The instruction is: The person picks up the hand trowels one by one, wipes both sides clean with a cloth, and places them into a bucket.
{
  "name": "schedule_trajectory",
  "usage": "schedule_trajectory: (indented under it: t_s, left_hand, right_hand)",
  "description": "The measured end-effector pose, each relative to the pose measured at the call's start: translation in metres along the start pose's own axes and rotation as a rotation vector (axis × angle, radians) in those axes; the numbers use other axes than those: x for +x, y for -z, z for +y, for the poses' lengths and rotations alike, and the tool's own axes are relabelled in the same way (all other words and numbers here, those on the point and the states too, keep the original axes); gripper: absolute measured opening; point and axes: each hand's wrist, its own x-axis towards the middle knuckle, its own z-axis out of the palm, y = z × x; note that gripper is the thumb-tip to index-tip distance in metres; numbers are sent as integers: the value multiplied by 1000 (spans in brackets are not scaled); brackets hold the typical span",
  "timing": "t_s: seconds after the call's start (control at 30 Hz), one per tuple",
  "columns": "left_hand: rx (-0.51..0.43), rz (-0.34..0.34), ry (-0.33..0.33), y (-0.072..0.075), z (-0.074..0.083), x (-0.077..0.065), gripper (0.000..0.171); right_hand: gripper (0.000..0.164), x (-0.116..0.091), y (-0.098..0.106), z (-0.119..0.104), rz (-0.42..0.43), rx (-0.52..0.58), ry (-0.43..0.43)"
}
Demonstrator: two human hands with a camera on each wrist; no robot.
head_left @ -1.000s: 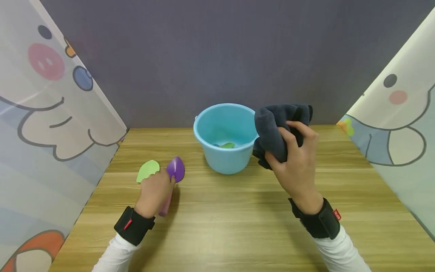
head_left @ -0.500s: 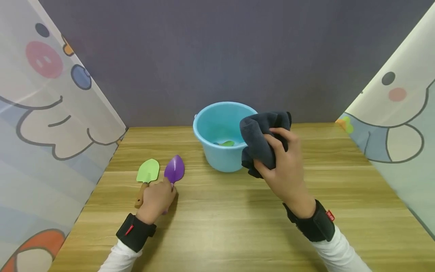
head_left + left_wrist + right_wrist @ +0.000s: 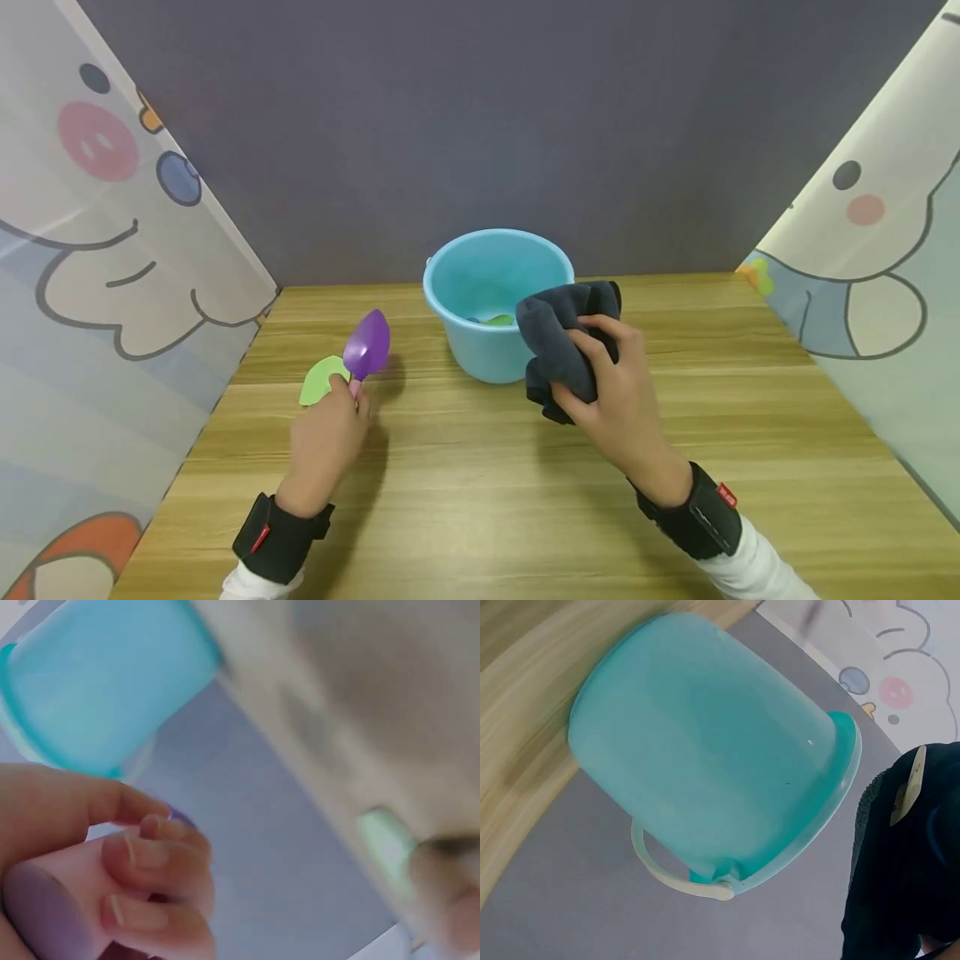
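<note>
In the head view my left hand point(image 3: 326, 442) holds a purple trowel point(image 3: 367, 343) by its pink handle, blade up and raised off the table. The left wrist view shows fingers curled round that pink handle point(image 3: 71, 866). Partly behind the hand lies a light green trowel point(image 3: 321, 381); its wooden handle is mostly hidden. My right hand point(image 3: 626, 408) grips a bunched dark grey towel point(image 3: 555, 346) in the air, in front of the bucket's right side. The light blue bucket point(image 3: 480, 350) stands upright, with a green object point(image 3: 498, 320) inside, only partly visible.
A wooden table point(image 3: 465, 500) carries everything. Behind it rises a dark grey wall point(image 3: 495, 117). Cartoon-printed panels point(image 3: 90, 225) flank the table on both sides. The bucket's white handle point(image 3: 660, 874) hangs down in the right wrist view.
My left hand has picked up the purple trowel, lifting it from the table and tilting its blade. The right hand with the towel has moved left and closer to me.
</note>
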Motion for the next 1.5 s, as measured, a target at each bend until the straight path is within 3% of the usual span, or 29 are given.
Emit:
schedule_trajectory:
  t_s: [0.1,0.23,0.33,0.5,0.7,0.87,1.1,1.5]
  left_hand:
    - [-8,147,-29,15,9,2,26]
    - [-44,251,-86,33,31,8,25]
    - [-98,256,-129,43,51,13,24]
    - [-156,203,-199,51,85,21,22]
    - [-145,214,-293,55,122,27,22]
    - [-94,242,-366,56,144,23,14]
    - [-98,298,-430,54,150,19,13]
    - [-119,298,-458,51,145,19,16]
  right_hand:
    - [55,0,0,-2,7,-3,14]
    - [44,5,-1,-6,24,14,42]
    - [42,9,-2,-10,39,40,62]
    - [45,19,-6,-20,70,72,94]
    - [50,30,-10,-26,102,48,121]
    - [48,31,-14,-26,104,14,142]
    - [46,30,-19,-18,68,-23,149]
    - [53,28,-23,-12,59,-72,164]
